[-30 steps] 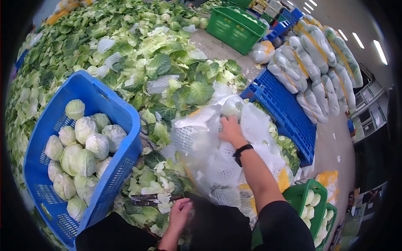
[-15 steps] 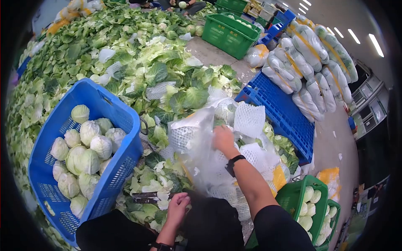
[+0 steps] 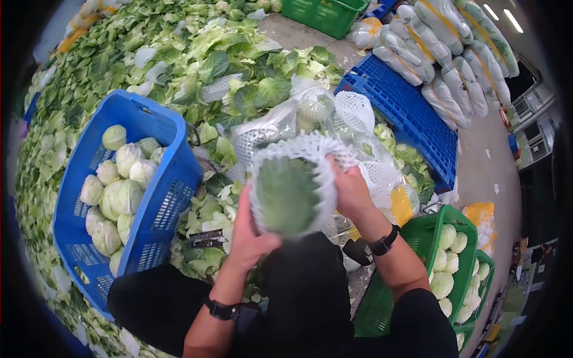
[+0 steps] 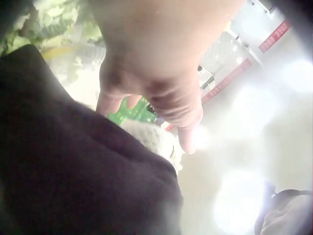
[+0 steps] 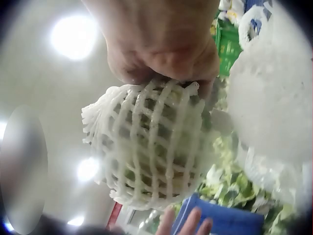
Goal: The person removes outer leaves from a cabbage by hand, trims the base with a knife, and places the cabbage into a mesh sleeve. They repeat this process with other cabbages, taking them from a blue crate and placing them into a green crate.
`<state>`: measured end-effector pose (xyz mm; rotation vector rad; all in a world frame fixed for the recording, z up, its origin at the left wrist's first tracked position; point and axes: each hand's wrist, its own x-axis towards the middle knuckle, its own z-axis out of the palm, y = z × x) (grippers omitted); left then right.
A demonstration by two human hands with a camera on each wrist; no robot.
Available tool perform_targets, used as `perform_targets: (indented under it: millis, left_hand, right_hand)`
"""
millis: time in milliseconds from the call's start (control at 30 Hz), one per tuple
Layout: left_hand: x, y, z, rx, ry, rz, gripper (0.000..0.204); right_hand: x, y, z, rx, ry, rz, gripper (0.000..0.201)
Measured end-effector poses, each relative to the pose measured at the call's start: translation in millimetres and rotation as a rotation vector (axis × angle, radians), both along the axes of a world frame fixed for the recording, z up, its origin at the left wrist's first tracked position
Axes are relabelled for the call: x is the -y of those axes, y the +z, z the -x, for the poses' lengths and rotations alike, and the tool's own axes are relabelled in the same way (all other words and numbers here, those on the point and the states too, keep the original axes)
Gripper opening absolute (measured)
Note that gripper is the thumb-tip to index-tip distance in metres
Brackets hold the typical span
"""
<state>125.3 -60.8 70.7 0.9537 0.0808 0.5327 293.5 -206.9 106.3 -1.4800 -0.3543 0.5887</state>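
In the head view a green cabbage point(image 3: 287, 197), blurred by motion, sits in a white foam net sleeve point(image 3: 326, 173) in front of my body. My right hand point(image 3: 351, 192) grips the net on the upper right side, its fingers curled into the mesh in the right wrist view. Along the cabbage's left side is my left hand point(image 3: 248, 235), its thumb stretched out by the lower edge. Its fingers look straight in the right wrist view, close under the netted cabbage. Behind lies a clear plastic bag point(image 3: 262, 128) among more netted cabbages point(image 3: 315, 110).
A blue crate point(image 3: 161, 197) of trimmed cabbages stands at the left. Loose leaves point(image 3: 149, 36) cover the floor beyond. Green crates point(image 3: 412, 238) with cabbages are at the right, a blue pallet point(image 3: 412, 113) and stacked filled sacks point(image 3: 441, 53) behind.
My right hand has drawn a netted cabbage out of the bagged pile toward my body. My left hand has risen from near my lap to the cabbage's side.
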Motion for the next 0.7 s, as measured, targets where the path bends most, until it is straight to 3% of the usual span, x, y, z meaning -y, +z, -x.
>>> perform_targets:
  millis: [33, 100, 133, 233, 267, 367, 400, 433, 500, 533, 600, 633, 700]
  left_hand:
    - [-4, -1, -1, -0.008, 0.008, -0.009, 0.095]
    - [-12, -12, -3, -0.087, -0.097, 0.372, 0.093]
    - [-13, -33, -2, -0.059, -0.137, 0.483, 0.080]
    - [-13, -40, 10, 0.032, -0.164, 0.652, 0.072]
    - [-18, -62, 12, 0.066, -0.148, 0.597, 0.072]
    - [-21, -66, 21, 0.138, -0.128, 0.639, 0.071]
    - [-22, -62, 24, 0.124, -0.095, 0.646, 0.061]
    - [-24, -62, 25, 0.134, -0.086, 0.647, 0.061]
    - [-25, -68, 35, 0.180, -0.091, 0.770, 0.051]
    - [-31, -85, 38, 0.233, -0.173, 0.752, 0.046]
    - [-38, -90, 35, 0.253, -0.177, 0.760, 0.046]
    - [-36, -85, 36, 0.251, -0.182, 0.773, 0.047]
    - [-29, -54, 39, 0.134, -0.126, 0.763, 0.046]
  right_hand:
    - [-8, 5, 12, -0.145, 0.072, -0.210, 0.033]
    - [-13, 13, 23, -0.201, 0.086, -0.365, 0.043]
    - [-16, 13, 26, -0.197, 0.093, -0.372, 0.043]
    - [-18, 8, 40, -0.353, 0.025, -0.545, 0.044]
    - [-16, 7, 47, -0.319, -0.038, -0.500, 0.044]
    - [-3, -10, 67, -0.337, -0.139, -0.369, 0.041]
    - [4, -22, 70, -0.389, -0.182, -0.285, 0.038]
    - [11, -37, 69, -0.384, -0.170, -0.282, 0.038]
    - [33, -83, 69, -0.426, -0.144, 0.039, 0.034]
    - [37, -114, 72, -0.425, -0.147, 0.045, 0.034]
    - [30, -160, 67, 0.312, 0.096, 0.363, 0.034]
    - [22, -143, 66, 0.314, 0.101, 0.372, 0.034]
    - [-1, -105, 41, 0.560, 0.271, 0.371, 0.035]
